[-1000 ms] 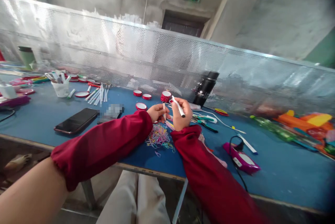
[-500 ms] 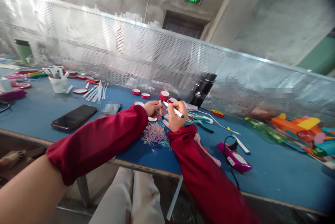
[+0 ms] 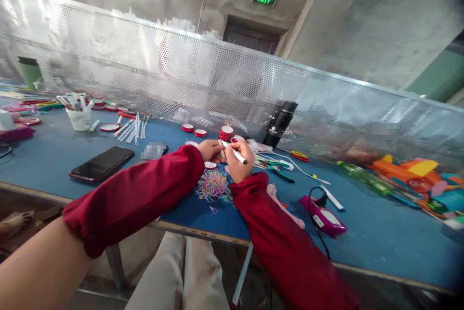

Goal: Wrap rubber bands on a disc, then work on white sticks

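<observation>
Both my hands meet over the blue table, in red sleeves. My right hand is closed round a white pen with a black tip, which lies across its fingers. My left hand pinches a small thin white stick that I cannot name, held close against the pen. Just below the hands lies a heap of small coloured rubber bands. A red cup and small red-rimmed lids stand right behind the hands.
A black phone lies to the left. A black flask leans behind, by a perforated metal screen. A purple device with a cable, pliers, a white cup of pens and colourful toys lie around.
The hands have drawn closer together, and the pen has tipped flatter towards the left hand. The camera has shifted slightly; the things on the table have not moved.
</observation>
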